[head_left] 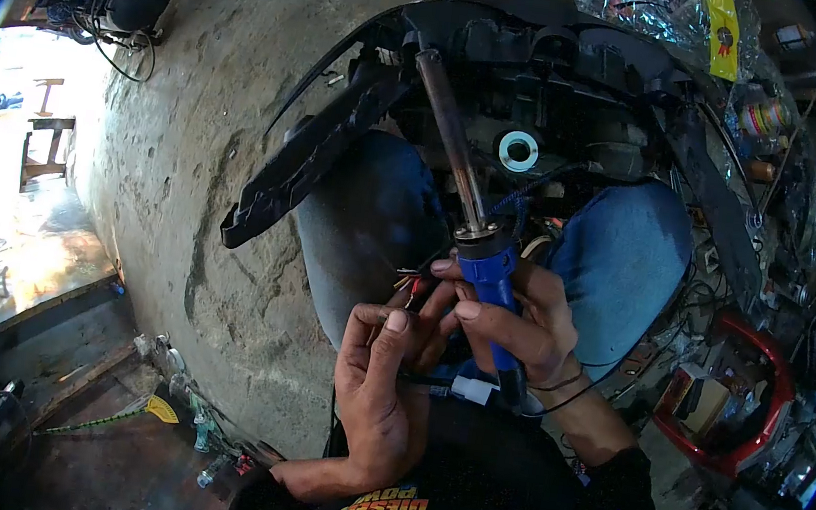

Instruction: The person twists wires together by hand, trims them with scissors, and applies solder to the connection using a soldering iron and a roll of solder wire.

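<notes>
Over concrete floor [201,131], right fingers [467,310] grip soldering iron [489,264].

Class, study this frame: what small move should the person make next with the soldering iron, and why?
Probably tilt the soldering iron so its tip comes down to the wire ends. The right hand grips its blue handle, but its shaft points away, toward the black panel, while the left hand pinches the wire ends just beside the handle, apart from the tip.
</notes>
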A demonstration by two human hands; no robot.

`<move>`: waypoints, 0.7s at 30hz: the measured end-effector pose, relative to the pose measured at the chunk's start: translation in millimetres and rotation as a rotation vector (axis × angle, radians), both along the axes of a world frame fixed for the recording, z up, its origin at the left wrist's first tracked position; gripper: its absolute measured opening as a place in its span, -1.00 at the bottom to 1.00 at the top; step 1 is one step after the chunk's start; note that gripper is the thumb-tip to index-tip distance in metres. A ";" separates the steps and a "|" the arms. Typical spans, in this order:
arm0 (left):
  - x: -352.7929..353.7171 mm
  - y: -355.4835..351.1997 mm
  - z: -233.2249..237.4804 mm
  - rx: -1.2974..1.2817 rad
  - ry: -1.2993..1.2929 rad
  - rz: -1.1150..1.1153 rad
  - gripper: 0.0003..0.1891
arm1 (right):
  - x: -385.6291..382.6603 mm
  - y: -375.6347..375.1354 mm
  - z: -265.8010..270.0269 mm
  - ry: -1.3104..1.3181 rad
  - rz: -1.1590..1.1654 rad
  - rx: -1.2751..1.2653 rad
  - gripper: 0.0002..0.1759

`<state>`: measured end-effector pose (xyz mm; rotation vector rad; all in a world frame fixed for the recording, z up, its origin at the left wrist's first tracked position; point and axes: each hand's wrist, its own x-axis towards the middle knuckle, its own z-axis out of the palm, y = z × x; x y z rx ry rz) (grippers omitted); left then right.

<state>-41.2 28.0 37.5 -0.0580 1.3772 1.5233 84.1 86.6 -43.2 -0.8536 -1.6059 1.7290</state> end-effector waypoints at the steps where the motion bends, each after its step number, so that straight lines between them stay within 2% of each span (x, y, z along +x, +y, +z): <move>1: 1.9 2.9 1.4 -0.024 0.015 0.020 -0.88 | 0.5 0.6 -0.9 -0.011 0.004 0.061 -0.53; 4: -3.1 -4.5 -5.5 0.089 -0.009 -0.030 -0.87 | 1.4 1.9 -5.2 -0.023 -0.016 0.336 -0.54; 7: -4.2 -5.3 -6.4 0.092 -0.026 -0.024 -0.87 | -0.7 3.9 -6.6 0.005 -0.071 0.513 -0.54; 12: -3.3 0.4 -1.3 0.088 -0.038 -0.027 -0.87 | 0.7 7.0 1.4 0.079 -0.120 0.475 -0.53; 18: -4.1 1.1 -5.7 0.102 -0.057 0.012 -0.87 | 1.6 10.5 11.0 0.219 -0.357 0.611 -0.54; 21: -6.2 0.9 -6.1 0.107 -0.050 0.009 -0.87 | 28.7 1.6 8.8 0.232 -0.274 0.625 -0.58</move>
